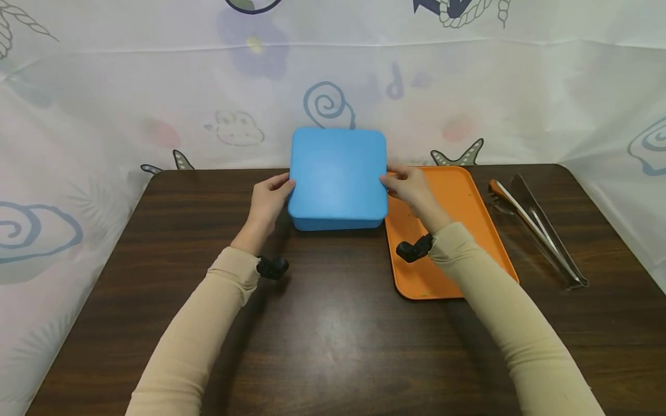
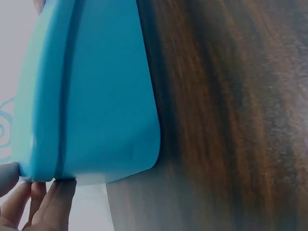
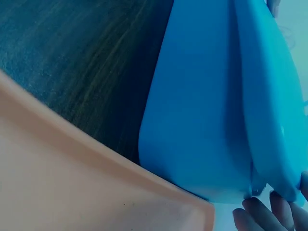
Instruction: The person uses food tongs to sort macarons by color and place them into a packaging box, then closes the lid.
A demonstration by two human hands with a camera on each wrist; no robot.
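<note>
A square blue box (image 1: 338, 225) with a rounded blue lid (image 1: 338, 173) stands at the far middle of the table. My left hand (image 1: 266, 203) pinches the lid's left edge, thumb at the top and fingers (image 2: 54, 204) under the rim. On the opposite side my right hand (image 1: 414, 189) holds the lid's right edge between thumb and fingers, the fingers (image 3: 269, 214) at the back corner. The right wrist view shows a narrow gap under the lid rim near that corner. What is inside the box is hidden.
An orange tray (image 1: 442, 277) lies right beside the box, under my right forearm. Further right are metal tongs (image 1: 538, 230), their tips pointing to the back. A patterned white cloth (image 1: 182, 86) hangs behind the dark wooden table (image 1: 322, 335).
</note>
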